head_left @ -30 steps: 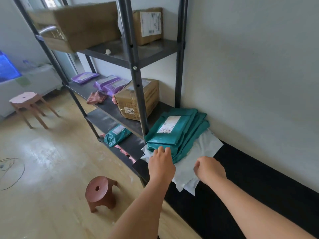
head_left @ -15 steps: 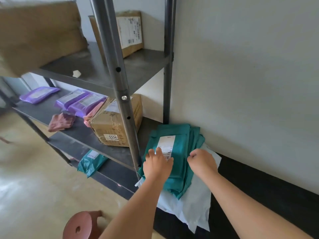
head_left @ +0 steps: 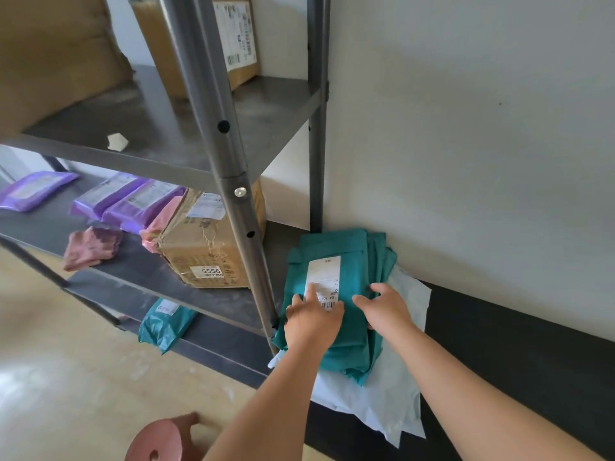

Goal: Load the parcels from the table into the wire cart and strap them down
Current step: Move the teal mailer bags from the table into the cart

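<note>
A stack of several teal mailer parcels (head_left: pixel 349 261) lies on the black table (head_left: pixel 499 344) against the wall, on top of pale white mailers (head_left: pixel 392 394). The top parcel carries a white shipping label (head_left: pixel 324 271). My left hand (head_left: pixel 311 319) rests flat on that parcel, with its fingers spread over the label's lower part. Beside it, my right hand (head_left: pixel 386 309) lies on the same parcel's right side, fingers loosely bent. No wire cart is in view.
A dark metal shelf rack (head_left: pixel 229 181) stands just left of the stack, its post close to my left hand. It holds a cardboard box marked 5556 (head_left: pixel 203 254), purple mailers (head_left: pixel 133 202), a pink cloth (head_left: pixel 90 247) and a teal mailer (head_left: pixel 166 322). A brown stool (head_left: pixel 163 440) stands below.
The view has come closer to the stack. Both hands have moved forward from the stack's near edge onto the top teal parcel, the left one now over the label.
</note>
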### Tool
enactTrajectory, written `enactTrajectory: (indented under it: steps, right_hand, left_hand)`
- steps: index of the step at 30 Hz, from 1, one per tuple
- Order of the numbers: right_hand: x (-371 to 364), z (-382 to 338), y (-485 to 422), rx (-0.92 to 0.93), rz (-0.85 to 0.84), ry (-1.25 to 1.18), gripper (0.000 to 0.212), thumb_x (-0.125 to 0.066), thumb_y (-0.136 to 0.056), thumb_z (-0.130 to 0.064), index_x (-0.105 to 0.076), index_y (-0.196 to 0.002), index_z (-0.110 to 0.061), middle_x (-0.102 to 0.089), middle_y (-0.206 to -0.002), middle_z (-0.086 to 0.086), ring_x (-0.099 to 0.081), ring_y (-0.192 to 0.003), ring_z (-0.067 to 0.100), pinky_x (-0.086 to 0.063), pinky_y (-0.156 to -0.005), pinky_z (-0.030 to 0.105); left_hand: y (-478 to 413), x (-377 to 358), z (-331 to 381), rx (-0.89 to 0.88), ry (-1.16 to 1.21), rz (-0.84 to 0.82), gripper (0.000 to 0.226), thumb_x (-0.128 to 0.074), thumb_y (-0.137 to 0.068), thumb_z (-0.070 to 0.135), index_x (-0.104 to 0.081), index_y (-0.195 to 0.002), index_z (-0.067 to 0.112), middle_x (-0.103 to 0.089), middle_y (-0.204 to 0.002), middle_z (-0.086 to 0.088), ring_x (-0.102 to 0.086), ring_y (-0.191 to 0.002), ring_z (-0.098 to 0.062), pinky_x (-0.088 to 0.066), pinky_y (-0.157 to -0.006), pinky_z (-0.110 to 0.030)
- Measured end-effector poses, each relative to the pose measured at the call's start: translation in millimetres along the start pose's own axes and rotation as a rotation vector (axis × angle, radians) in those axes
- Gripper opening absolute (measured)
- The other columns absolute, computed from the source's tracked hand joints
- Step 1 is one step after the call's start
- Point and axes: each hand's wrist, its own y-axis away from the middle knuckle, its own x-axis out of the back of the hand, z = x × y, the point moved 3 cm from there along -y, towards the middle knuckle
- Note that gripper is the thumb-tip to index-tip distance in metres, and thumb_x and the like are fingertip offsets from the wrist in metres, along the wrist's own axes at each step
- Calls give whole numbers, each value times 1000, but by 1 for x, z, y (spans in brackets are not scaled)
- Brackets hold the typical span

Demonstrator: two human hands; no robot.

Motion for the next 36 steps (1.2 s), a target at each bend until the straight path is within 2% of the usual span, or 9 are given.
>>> enactTrajectory:
  steps: [2,5,8,13,16,18,24,28,36]
  right_hand:
    - [-2,0,1,-13,16,-66,59,-66,-88,-34,-46,-141,-17,-57,-129,3,-61,-108,25,-54,-91,44]
    - [-2,-1,4,12,37,-47,55,-65,-89,-32,-47,-139,-21,-62,-123,3,-62,-107,23,-53,-91,40]
    - [-2,-1,8,34,52,-57,40,-64,-91,-27,-52,-128,-19,-62,-114,-3,-59,-99,18,-48,-83,32]
    - [2,4,11,11,144,-193,22,-63,-91,-24,-60,-111,-14,-64,-95,-1,-61,-81,17,-48,-65,31]
    - [9,9,14,-86,166,-385,13,-59,-93,-16,-63,-102,-8,-68,-96,12,-66,-86,30,-57,-77,45]
    - [16,14,17,-141,156,-488,11,-56,-93,-12,-64,-100,-8,-69,-98,16,-67,-91,37,-56,-85,53]
    - [54,46,34,-217,219,-551,17,-47,-98,-7,-60,-92,-17,-66,-100,11,-64,-95,31,-51,-91,49]
    - [93,77,53,-239,316,-613,19,-43,-100,-8,-59,-93,-15,-64,-94,8,-60,-80,23,-47,-73,38]
    - [169,171,115,-334,495,-704,18,-42,-99,-8,-59,-98,-13,-64,-97,8,-61,-88,26,-49,-76,40]
  left_hand:
    - [1,0,-3,-9,5,16,62,-47,-83,65,-35,-136,33,-48,-119,-3,-52,-109,-27,-56,-79,-40]
    - [3,1,-5,-31,26,49,77,-52,-79,66,-31,-145,31,-47,-135,-6,-50,-119,-28,-54,-83,-39]
    - [8,2,-4,-70,86,89,81,-56,-78,62,-32,-147,28,-46,-140,-7,-49,-123,-30,-52,-88,-42]
    - [16,1,-1,-133,168,130,77,-60,-79,54,-35,-146,26,-46,-139,-6,-45,-126,-28,-47,-96,-42]
    - [20,1,4,-179,178,159,73,-61,-82,48,-35,-147,24,-48,-136,-4,-44,-125,-26,-46,-96,-39]
    - [21,0,9,-175,208,164,72,-61,-83,47,-35,-146,23,-49,-134,-4,-45,-123,-25,-47,-94,-38]
    - [31,-11,44,-248,142,267,66,-59,-87,46,-41,-142,14,-46,-137,-9,-40,-124,-30,-37,-101,-44]
    - [49,-29,81,-292,222,207,66,-56,-91,45,-36,-145,14,-44,-142,-10,-39,-129,-31,-35,-105,-44]
    - [136,-95,145,-509,247,18,61,-54,-93,41,-32,-146,18,-49,-135,-4,-49,-120,-24,-42,-94,-38]
